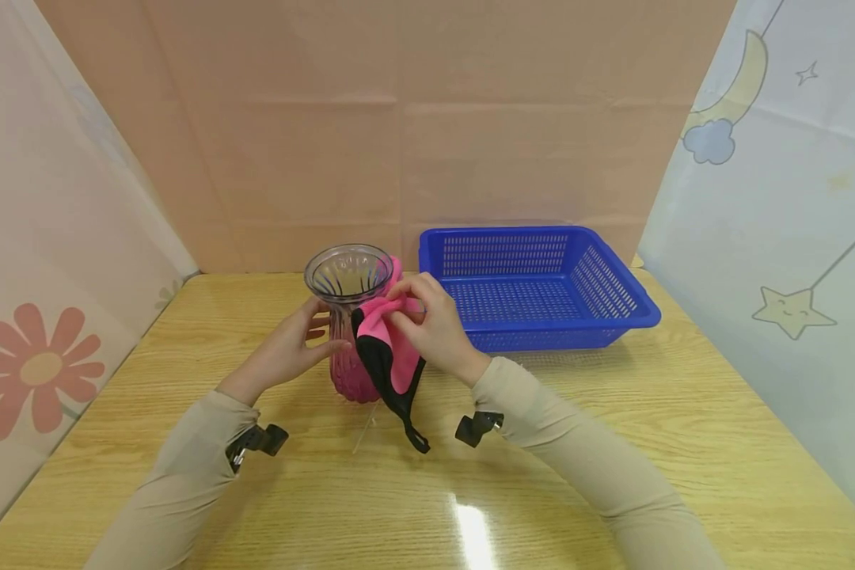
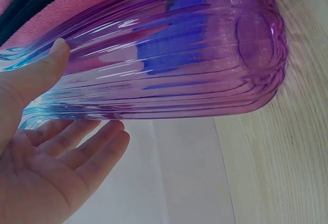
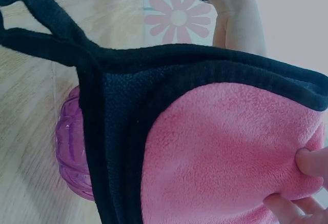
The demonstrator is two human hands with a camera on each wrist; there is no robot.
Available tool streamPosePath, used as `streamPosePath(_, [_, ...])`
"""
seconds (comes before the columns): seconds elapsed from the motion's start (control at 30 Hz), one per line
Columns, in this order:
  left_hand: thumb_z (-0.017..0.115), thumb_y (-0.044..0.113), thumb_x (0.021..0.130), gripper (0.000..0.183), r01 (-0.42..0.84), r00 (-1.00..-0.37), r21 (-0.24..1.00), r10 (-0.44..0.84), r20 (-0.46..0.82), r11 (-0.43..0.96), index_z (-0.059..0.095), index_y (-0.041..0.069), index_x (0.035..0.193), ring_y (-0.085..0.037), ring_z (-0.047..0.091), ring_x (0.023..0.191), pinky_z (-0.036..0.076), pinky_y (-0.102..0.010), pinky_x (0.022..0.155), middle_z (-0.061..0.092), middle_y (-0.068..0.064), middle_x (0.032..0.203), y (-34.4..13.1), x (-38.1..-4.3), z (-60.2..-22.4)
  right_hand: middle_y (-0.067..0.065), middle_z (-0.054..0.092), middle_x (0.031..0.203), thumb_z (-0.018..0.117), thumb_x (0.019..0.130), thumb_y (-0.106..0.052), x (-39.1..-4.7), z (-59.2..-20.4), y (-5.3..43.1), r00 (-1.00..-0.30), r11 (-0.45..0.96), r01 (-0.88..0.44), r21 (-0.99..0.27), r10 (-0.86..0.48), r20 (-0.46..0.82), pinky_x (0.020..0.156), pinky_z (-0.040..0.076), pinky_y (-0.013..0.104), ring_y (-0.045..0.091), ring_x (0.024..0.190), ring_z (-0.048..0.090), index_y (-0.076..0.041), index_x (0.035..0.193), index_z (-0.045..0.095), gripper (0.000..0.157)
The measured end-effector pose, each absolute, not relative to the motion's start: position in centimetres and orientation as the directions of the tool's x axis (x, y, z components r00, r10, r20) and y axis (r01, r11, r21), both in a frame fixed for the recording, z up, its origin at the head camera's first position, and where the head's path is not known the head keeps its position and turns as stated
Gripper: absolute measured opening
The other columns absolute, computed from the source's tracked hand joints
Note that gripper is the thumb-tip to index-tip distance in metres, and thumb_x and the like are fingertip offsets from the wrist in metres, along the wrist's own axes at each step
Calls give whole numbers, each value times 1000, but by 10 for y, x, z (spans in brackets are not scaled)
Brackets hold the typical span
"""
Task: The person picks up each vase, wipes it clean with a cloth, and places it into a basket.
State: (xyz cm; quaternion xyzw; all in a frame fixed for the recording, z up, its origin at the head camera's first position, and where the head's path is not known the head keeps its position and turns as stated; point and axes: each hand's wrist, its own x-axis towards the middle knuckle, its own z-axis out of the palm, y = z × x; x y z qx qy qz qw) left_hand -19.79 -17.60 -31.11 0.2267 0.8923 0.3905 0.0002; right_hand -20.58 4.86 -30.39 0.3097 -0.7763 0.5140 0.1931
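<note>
A ribbed glass vase (image 1: pixel 349 372), clear at the flared rim and purple-pink toward its base, stands upright on the table. My left hand (image 1: pixel 290 347) holds its side, thumb on the near face and fingers around the far side. The left wrist view shows the thumb against the ribbed glass of the vase (image 2: pixel 205 96). In my right hand (image 1: pixel 438 328), thumb and fingers pinch a folded pink fleece cloth (image 1: pixel 404 366) with black trim. This cloth (image 3: pixel 215 147) hangs against the vase's right side and partly hides it; its black loop dangles low.
A blue plastic basket (image 1: pixel 570 326) with slotted walls sits at the back right, close beyond my right hand. Behind the wooden table (image 1: pixel 342 507) hangs a peach backdrop (image 1: pixel 399 158). Patterned sheets flank the table on both sides.
</note>
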Motion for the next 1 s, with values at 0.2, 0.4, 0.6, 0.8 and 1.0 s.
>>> streamPosePath(0.2, [67,16,86,67,409,-896,699,403,186,587,29,-2,138,-50,48,120,43,-58,100,44,-29,133,-176,-196,-311,15,58,99,68,81,1,-206,-306,47,-715,335,-698,-633,-285,638,81,58,30,25,100,58,-1,92,62,13])
streamPosePath(0.4, [67,16,86,67,408,-898,688,398,186,600,29,-2,139,-49,49,120,44,-57,99,45,-28,133,-176,-195,-311,15,56,98,67,81,2,-204,-309,47,-731,334,-682,-650,-307,610,83,58,29,25,99,55,0,94,62,14])
streamPosePath(0.6, [67,14,86,63,415,-899,680,390,202,605,33,-2,136,-47,52,116,45,-56,99,48,-27,129,-175,-195,-311,16,55,96,68,81,2,-201,-313,47,-753,330,-658,-677,-315,578,84,57,30,25,98,54,1,94,62,15])
streamPosePath(0.8, [67,15,86,58,406,-904,670,381,195,621,37,-4,132,-45,53,116,46,-54,98,49,-26,126,-175,-193,-309,16,54,97,67,81,3,-199,-318,48,-764,353,-644,-678,-323,558,85,57,33,25,99,54,1,94,61,15])
streamPosePath(1.0, [68,19,85,59,405,-906,657,374,196,636,39,-3,132,-45,54,115,47,-53,97,51,-25,125,-175,-193,-309,16,54,96,67,81,3,-200,-323,49,-761,371,-648,-665,-339,553,84,57,31,25,97,54,1,94,61,14])
